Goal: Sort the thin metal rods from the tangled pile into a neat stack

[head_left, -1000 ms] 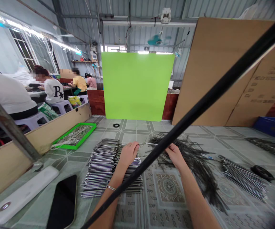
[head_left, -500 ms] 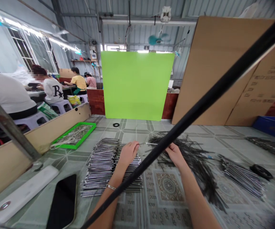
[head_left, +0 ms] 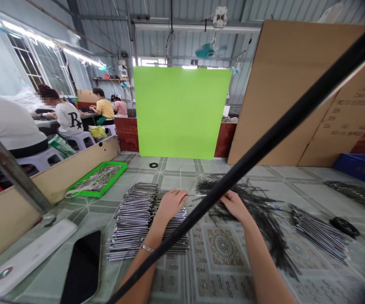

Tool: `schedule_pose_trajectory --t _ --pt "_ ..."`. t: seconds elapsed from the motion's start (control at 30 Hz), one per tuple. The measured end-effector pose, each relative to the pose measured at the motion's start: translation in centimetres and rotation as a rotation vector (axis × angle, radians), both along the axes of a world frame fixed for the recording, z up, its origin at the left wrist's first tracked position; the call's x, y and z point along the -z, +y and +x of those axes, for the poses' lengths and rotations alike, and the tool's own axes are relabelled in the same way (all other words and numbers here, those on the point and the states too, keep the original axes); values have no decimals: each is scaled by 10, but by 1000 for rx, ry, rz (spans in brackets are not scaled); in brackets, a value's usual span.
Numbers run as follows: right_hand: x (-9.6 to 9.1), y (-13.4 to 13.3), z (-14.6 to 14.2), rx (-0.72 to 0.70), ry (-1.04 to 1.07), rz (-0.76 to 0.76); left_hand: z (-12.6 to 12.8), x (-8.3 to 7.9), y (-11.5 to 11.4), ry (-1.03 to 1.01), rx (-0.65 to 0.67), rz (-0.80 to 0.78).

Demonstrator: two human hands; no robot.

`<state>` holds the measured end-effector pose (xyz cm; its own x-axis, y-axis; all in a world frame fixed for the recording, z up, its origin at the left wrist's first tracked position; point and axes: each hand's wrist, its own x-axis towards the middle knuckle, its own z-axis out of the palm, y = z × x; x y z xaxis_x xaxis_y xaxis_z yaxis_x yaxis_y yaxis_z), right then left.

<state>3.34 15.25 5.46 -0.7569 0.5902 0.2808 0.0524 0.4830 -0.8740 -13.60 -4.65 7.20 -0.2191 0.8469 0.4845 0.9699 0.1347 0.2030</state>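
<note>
My left hand [head_left: 171, 203] hovers over a flat stack of shiny metal rods [head_left: 138, 217], fingers curled in a pinch round one end of a thin metal rod [head_left: 198, 195]. My right hand [head_left: 233, 205] grips the rod's other end, partly hidden behind a thick black pole [head_left: 264, 145] that crosses the view diagonally. Right of that hand lies a loose heap of dark thin rods [head_left: 258, 211].
A green tray [head_left: 98, 180] of metal parts sits at the left by a wooden board. A black phone [head_left: 82, 268] and a white power strip [head_left: 27, 259] lie near me. Another rod bundle [head_left: 320, 232], black tape rolls, a green screen, cardboard sheets and seated people surround the table.
Both hands stay almost still at the thin rod; the view has tipped slightly, nothing else moved.
</note>
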Motion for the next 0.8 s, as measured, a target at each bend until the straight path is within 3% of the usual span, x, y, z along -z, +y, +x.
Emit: schedule_pose_trajectory --t 0.43,0.57,0.67,0.8 --pt "-10 -32 -15 -81 75 -93 17 -4 4 -149 70 -59" --pt "-7 -36 -21 55 144 -91 21 -6 4 -241 86 -78" --pt "-8 -40 -26 189 197 -140 24 -6 6 -430 103 -87" --pt "-13 -48 -27 262 264 -161 28 -8 9 -597 140 -91"
